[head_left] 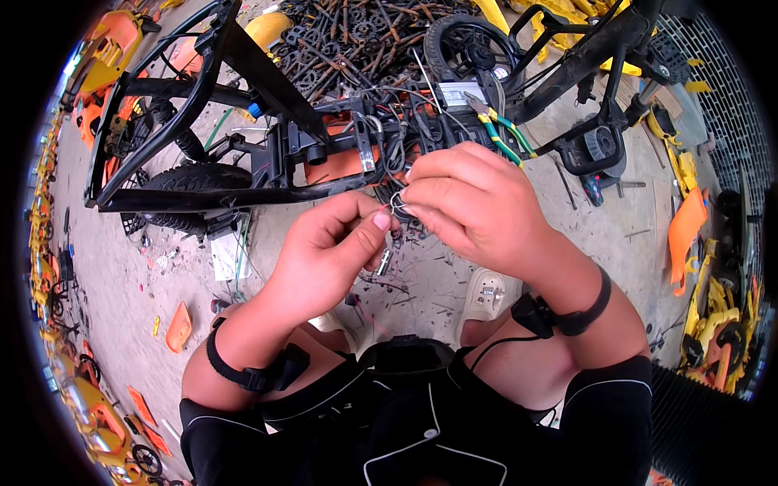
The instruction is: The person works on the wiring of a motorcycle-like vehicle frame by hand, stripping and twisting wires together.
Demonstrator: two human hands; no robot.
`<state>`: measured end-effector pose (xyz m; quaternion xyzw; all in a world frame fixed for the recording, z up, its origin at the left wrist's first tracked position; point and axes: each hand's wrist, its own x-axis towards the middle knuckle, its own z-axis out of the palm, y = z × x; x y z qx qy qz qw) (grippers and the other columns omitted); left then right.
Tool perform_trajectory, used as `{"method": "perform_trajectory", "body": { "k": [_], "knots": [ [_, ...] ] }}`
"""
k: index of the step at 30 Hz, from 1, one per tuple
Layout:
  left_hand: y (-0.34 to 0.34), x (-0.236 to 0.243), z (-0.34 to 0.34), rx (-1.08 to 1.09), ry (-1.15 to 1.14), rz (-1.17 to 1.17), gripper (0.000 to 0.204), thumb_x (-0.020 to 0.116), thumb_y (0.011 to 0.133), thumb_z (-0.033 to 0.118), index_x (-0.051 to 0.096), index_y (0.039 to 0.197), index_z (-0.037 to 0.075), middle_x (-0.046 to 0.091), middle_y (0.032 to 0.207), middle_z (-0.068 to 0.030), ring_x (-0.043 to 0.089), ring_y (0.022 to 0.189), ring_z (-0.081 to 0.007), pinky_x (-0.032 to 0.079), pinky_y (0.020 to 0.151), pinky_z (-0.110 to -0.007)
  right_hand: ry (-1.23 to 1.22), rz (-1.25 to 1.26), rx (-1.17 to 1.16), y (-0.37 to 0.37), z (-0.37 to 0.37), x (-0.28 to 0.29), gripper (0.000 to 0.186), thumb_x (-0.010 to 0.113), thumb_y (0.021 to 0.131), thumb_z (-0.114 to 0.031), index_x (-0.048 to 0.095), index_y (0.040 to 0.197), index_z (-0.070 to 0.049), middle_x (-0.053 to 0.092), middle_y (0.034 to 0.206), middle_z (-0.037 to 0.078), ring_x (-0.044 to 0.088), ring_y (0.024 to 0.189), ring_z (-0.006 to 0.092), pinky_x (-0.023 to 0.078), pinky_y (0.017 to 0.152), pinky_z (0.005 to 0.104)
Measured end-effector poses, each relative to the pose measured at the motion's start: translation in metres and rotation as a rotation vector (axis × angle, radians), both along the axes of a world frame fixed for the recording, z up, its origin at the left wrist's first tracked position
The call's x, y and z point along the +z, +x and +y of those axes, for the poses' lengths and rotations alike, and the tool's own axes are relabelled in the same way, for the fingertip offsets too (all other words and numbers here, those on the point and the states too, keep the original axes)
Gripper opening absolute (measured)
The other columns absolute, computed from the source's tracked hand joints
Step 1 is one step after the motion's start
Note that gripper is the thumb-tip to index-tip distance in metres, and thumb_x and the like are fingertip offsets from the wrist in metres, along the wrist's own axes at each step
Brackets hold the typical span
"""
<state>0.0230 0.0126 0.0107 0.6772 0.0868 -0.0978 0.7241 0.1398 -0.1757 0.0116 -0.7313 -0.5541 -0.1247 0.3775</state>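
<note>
My left hand (328, 247) pinches thin wires (397, 204) between thumb and forefinger, with a small metallic piece (383, 261) hanging just below it. My right hand (474, 206) is closed on the same looped strands, its fingertips close to my left thumb. Just beyond both hands lies a black two-wheeled vehicle frame (147, 197) with a tangle of cables (389, 142) and an orange panel (328, 168). Green-and-yellow pliers (494, 130) rest on the frame to the upper right of my right hand.
A heap of rusty metal parts (348, 40) fills the background near a loose wheel (466, 53). Orange and yellow panels (687, 231) lie along both sides, with more at the left (105, 57). Small debris and an orange piece (178, 328) are scattered on the concrete floor (130, 283).
</note>
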Motion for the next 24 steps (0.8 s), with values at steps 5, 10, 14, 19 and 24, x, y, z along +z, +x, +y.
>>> {"method": "perform_trajectory", "body": {
  "k": [5,10,14,19,24],
  "knots": [
    [-0.0011,-0.0002,0.0009,0.006,0.006,-0.009,0.017,0.056,0.101,0.017,0.063,0.097,0.001,0.056,0.075,0.0015,0.052,0.066,-0.0066,0.042,0.062,-0.022,0.011,0.105,-0.011,-0.0004,0.0019,-0.0031,0.013,0.075,0.079,-0.012,0.068,0.09,-0.009,0.066,0.096,0.005,0.063,0.084,0.0264,0.052,0.07,0.0365],
    [-0.0014,0.0002,0.0004,0.006,0.023,-0.029,0.016,0.057,0.101,0.016,0.063,0.098,0.002,0.055,0.075,0.0019,0.051,0.066,-0.0062,0.041,0.062,-0.022,0.027,0.159,0.001,0.0008,0.0023,-0.0035,0.013,0.073,0.081,-0.012,0.067,0.091,-0.009,0.066,0.094,0.006,0.063,0.086,0.0279,0.053,0.071,0.0377],
    [-0.0019,-0.0006,0.0004,0.009,0.032,-0.045,0.015,0.057,0.101,0.016,0.063,0.098,0.002,0.056,0.075,0.0022,0.052,0.067,-0.0061,0.042,0.062,-0.022,0.002,0.269,0.012,-0.0001,0.001,-0.0009,0.013,0.073,0.083,-0.009,0.067,0.094,-0.007,0.066,0.096,0.009,0.064,0.084,0.0261,0.053,0.071,0.0348],
    [-0.0023,-0.0025,-0.0006,0.011,0.085,-0.083,0.015,0.058,0.101,0.016,0.063,0.099,0.002,0.057,0.077,0.0018,0.052,0.067,-0.0061,0.042,0.062,-0.022,-0.038,0.599,0.101,-0.0011,-0.0026,0.0006,0.013,0.07,0.088,-0.005,0.066,0.099,-0.003,0.067,0.102,0.011,0.064,0.08,0.0148,0.051,0.067,0.0254],
    [-0.0026,-0.0012,-0.0011,-0.005,0.078,-0.076,0.016,0.058,0.101,0.016,0.064,0.101,0.001,0.058,0.079,0.001,0.053,0.069,-0.0064,0.043,0.062,-0.022,-0.016,0.835,0.127,-0.0053,-0.0017,0.001,0.012,0.067,0.092,-0.006,0.065,0.103,-0.002,0.065,0.102,0.007,0.058,0.076,0.0066,0.048,0.067,0.022]
  ]
}}
